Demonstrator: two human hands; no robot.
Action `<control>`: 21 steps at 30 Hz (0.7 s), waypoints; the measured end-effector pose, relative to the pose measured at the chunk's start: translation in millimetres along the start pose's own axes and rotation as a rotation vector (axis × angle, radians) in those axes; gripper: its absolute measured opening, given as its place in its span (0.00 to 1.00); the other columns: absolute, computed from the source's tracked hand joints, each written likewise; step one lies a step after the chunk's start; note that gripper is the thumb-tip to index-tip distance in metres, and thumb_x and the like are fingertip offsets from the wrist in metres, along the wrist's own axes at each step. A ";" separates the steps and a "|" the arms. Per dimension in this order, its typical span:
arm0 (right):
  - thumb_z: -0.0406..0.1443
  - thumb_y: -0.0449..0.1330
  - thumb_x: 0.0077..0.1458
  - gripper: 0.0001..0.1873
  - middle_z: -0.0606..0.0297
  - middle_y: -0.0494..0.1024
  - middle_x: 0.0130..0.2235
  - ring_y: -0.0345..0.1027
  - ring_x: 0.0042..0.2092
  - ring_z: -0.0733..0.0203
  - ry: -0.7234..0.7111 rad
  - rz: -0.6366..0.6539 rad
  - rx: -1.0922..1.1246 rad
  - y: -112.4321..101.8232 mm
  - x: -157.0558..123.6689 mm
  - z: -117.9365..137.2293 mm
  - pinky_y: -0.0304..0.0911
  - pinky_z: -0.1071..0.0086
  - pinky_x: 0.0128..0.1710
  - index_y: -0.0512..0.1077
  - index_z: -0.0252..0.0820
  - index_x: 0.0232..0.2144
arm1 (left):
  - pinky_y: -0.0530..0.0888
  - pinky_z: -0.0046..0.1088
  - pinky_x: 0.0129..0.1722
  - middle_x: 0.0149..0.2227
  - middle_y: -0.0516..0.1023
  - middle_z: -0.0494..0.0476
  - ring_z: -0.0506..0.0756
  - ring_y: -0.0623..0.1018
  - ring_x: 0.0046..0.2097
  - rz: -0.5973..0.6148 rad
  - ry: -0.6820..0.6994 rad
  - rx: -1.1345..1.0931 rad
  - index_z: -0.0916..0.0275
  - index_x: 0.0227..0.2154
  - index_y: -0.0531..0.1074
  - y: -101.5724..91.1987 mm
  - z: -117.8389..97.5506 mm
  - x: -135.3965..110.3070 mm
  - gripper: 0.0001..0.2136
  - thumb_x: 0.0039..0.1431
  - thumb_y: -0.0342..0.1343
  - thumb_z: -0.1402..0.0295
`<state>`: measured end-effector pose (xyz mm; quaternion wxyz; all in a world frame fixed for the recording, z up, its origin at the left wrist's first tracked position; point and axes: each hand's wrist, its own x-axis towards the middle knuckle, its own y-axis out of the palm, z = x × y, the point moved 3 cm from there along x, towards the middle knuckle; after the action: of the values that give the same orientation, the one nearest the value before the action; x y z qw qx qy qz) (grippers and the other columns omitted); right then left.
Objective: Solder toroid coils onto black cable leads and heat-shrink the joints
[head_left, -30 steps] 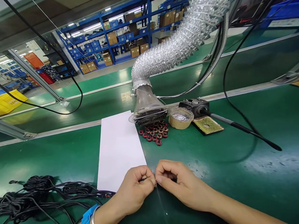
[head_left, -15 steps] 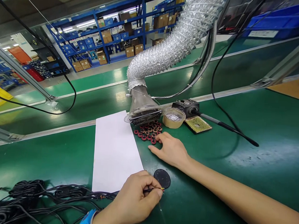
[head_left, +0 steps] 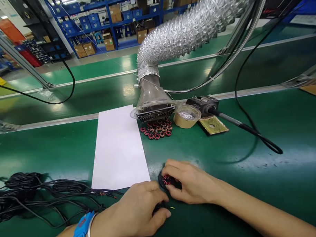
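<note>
Black pad point(head_left: 160, 179) sits on the green mat point(head_left: 222, 200), just right of the near end of a white paper sheet point(head_left: 118, 148). A red-wound ring point(head_left: 166, 180) lies on top of it, near its middle and partly hemmed in by fingers. The right hand point(head_left: 194, 182) curls over the pad from the right, fingers closed around the ring and the pad's edge in a light, unclenched hold. Pressing with the fingertips alone should keep the ring flat and centred while leaving its wound face in view; a tilt could let it slip on the pad.

The left hand point(head_left: 134, 211) lies nearer, knuckles up, fingers bent down toward a small dark shape point(head_left: 157, 209). That shape is mostly hidden, so I cannot tell whether this hand is grasping anything. A thin yellow wire tip point(head_left: 172, 208) shows just right of its fingertips, and a blue wristband point(head_left: 83, 226) circles its wrist.

Farther off, a heap of red-wound rings point(head_left: 156, 128) lies beside the far end of the sheet, under a clear fume hood point(head_left: 153, 109) on a foil duct point(head_left: 187, 33). To the right are a foil-lined dish point(head_left: 186, 116), a yellow sponge plate point(head_left: 213, 125) and a soldering iron point(head_left: 245, 126). Black cables point(head_left: 23, 193) sprawl left of the sheet.
</note>
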<state>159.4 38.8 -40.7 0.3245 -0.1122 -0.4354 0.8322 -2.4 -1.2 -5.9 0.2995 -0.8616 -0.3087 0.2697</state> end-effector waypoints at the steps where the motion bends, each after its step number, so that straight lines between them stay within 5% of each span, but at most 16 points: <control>1: 0.32 0.54 0.52 0.07 0.61 0.68 0.33 0.62 0.31 0.63 0.002 -0.001 0.009 0.7 0.6 -1.1 0.59 0.70 0.31 0.70 0.37 0.35 | 0.70 0.28 0.36 0.36 0.76 0.58 0.55 0.75 0.36 -0.012 -0.007 -0.002 0.63 0.40 0.76 -0.8 -0.5 -0.6 0.10 0.58 0.55 0.66; 8: 0.30 0.58 0.48 0.12 0.65 0.68 0.34 0.63 0.30 0.66 0.067 -0.027 0.231 -11.0 -3.9 -6.1 0.60 0.72 0.30 0.69 0.39 0.39 | 0.71 0.24 0.33 0.35 0.73 0.56 0.51 0.74 0.32 -0.174 -0.106 -0.172 0.63 0.36 0.74 -4.1 3.9 0.1 0.07 0.57 0.54 0.69; 12: 0.29 0.58 0.47 0.08 0.66 0.69 0.31 0.61 0.28 0.69 0.087 -0.130 0.336 -19.0 -8.4 -5.9 0.60 0.74 0.29 0.69 0.39 0.33 | 0.70 0.22 0.29 0.32 0.73 0.54 0.49 0.73 0.30 -0.196 -0.208 -0.314 0.63 0.33 0.75 -3.5 7.8 6.1 0.07 0.59 0.52 0.69; 21: 0.27 0.57 0.47 0.08 0.66 0.69 0.30 0.62 0.29 0.69 0.011 -0.187 0.377 -14.1 -8.8 -1.9 0.58 0.76 0.27 0.73 0.40 0.31 | 0.70 0.25 0.25 0.24 0.74 0.53 0.52 0.75 0.25 -0.230 -0.407 -0.631 0.66 0.31 0.75 6.5 19.8 17.5 0.18 0.58 0.55 0.53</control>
<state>173.2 40.2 -31.4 0.4180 -0.0132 -0.2789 0.8645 -1.2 13.7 -28.5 -0.0194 -0.7999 -0.5241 0.2917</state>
